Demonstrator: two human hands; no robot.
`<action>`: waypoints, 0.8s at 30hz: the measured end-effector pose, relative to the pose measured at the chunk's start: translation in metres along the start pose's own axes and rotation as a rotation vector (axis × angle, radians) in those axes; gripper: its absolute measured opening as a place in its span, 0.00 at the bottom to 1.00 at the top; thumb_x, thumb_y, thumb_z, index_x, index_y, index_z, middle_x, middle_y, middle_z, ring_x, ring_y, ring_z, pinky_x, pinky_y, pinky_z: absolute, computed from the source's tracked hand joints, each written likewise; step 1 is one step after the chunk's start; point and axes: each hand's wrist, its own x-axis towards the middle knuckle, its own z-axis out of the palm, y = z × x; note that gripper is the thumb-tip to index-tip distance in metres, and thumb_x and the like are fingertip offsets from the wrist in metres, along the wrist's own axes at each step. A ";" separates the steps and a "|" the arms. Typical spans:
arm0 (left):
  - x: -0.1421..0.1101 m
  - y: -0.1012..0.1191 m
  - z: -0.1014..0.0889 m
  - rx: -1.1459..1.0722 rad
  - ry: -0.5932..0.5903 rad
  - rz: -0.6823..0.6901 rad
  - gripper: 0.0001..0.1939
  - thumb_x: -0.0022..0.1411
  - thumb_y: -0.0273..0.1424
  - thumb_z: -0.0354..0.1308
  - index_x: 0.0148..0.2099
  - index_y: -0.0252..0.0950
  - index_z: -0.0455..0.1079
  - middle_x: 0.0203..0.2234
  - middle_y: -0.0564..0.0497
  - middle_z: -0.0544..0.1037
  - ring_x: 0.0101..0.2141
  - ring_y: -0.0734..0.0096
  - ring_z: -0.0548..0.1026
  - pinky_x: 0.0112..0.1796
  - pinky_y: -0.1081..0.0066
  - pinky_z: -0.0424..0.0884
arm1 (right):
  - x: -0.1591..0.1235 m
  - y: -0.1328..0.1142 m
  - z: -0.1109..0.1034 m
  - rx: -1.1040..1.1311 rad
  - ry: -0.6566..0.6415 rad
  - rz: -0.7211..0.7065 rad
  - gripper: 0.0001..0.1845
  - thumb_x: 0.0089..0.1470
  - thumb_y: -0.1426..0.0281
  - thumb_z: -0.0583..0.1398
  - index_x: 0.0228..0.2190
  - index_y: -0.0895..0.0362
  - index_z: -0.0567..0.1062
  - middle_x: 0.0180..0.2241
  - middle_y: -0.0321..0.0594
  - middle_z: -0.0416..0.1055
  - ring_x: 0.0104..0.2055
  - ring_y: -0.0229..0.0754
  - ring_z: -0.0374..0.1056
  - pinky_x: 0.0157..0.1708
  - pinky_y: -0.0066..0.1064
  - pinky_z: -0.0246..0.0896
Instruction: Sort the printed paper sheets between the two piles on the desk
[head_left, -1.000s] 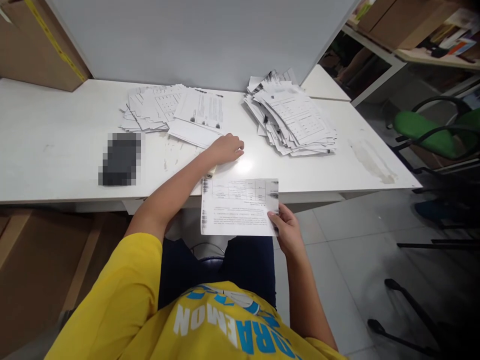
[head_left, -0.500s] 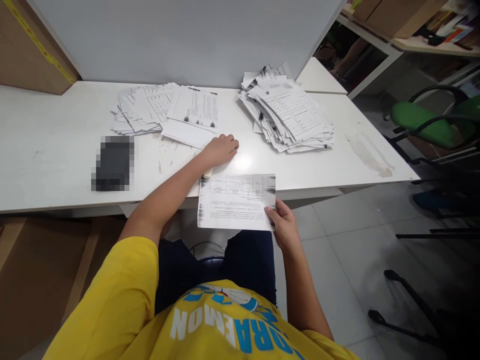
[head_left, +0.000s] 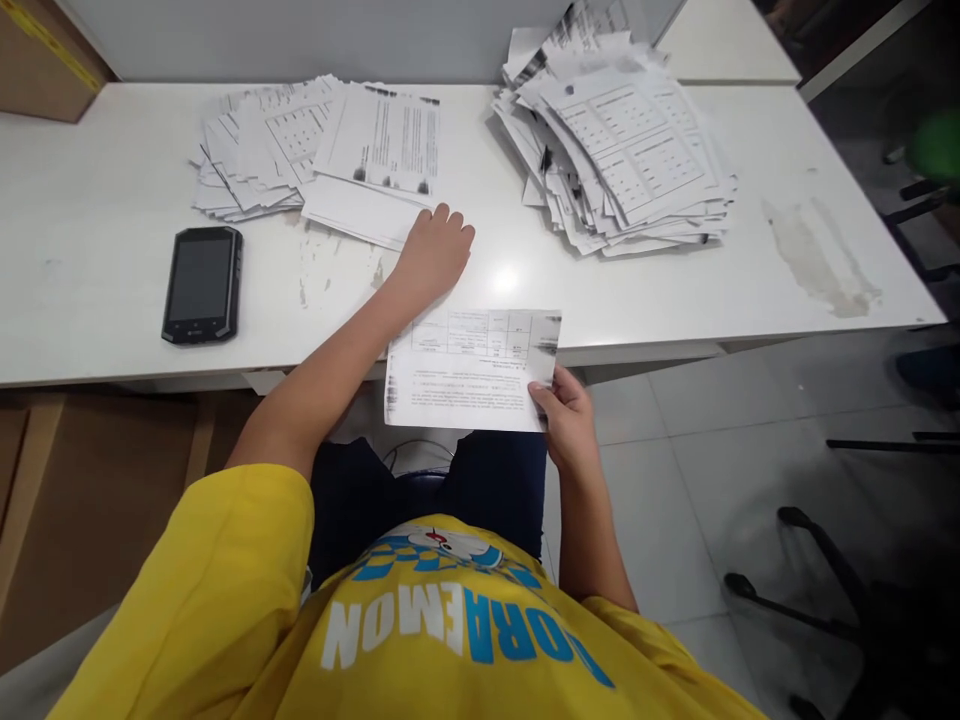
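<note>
My right hand (head_left: 571, 415) pinches a printed sheet (head_left: 472, 385) by its right side, thumb on top. The sheet lies level over my lap, against the table's front edge, with a table grid and dark smudged sides. Farther forward, my left hand (head_left: 437, 250) rests over the tabletop, its fingers curled and pressed together. Whatever lies under those fingers is hidden. Just beyond them is the right end of a blank white folded paper (head_left: 367, 212). Behind it lie a printed page (head_left: 390, 140) and a loose, fanned heap of papers (head_left: 259, 150).
A black handheld phone (head_left: 201, 285) lies on the white table (head_left: 82, 230) at left. To the right stands a thick, uneven paper stack (head_left: 622, 140). A grey panel (head_left: 300, 40) rises behind. Cardboard boxes (head_left: 97, 500) sit below left; a chair base (head_left: 817, 590) stands right.
The view has tilted down and come closer, so the table things appear larger and higher. My right hand keeps the sheet; my left hand stays near the folded paper.
</note>
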 end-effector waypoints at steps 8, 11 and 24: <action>0.010 -0.019 0.002 -0.425 -0.006 -0.154 0.15 0.70 0.36 0.52 0.51 0.35 0.74 0.46 0.42 0.75 0.56 0.49 0.69 0.56 0.52 0.65 | -0.004 -0.006 -0.002 -0.127 -0.011 -0.077 0.24 0.53 0.59 0.64 0.51 0.51 0.79 0.50 0.43 0.79 0.54 0.52 0.74 0.55 0.46 0.69; 0.008 -0.025 -0.012 -0.691 0.003 -0.228 0.14 0.71 0.37 0.50 0.47 0.38 0.76 0.43 0.45 0.79 0.47 0.57 0.75 0.49 0.59 0.70 | 0.000 -0.015 -0.011 -0.153 0.015 -0.111 0.23 0.54 0.59 0.63 0.50 0.52 0.79 0.49 0.43 0.80 0.52 0.52 0.75 0.53 0.45 0.70; -0.005 -0.029 -0.025 -1.334 0.407 -0.526 0.11 0.62 0.37 0.53 0.36 0.38 0.74 0.33 0.48 0.82 0.40 0.62 0.80 0.46 0.63 0.72 | 0.177 -0.050 -0.050 0.063 0.586 -0.508 0.15 0.49 0.58 0.58 0.39 0.50 0.66 0.37 0.35 0.73 0.44 0.43 0.73 0.49 0.40 0.71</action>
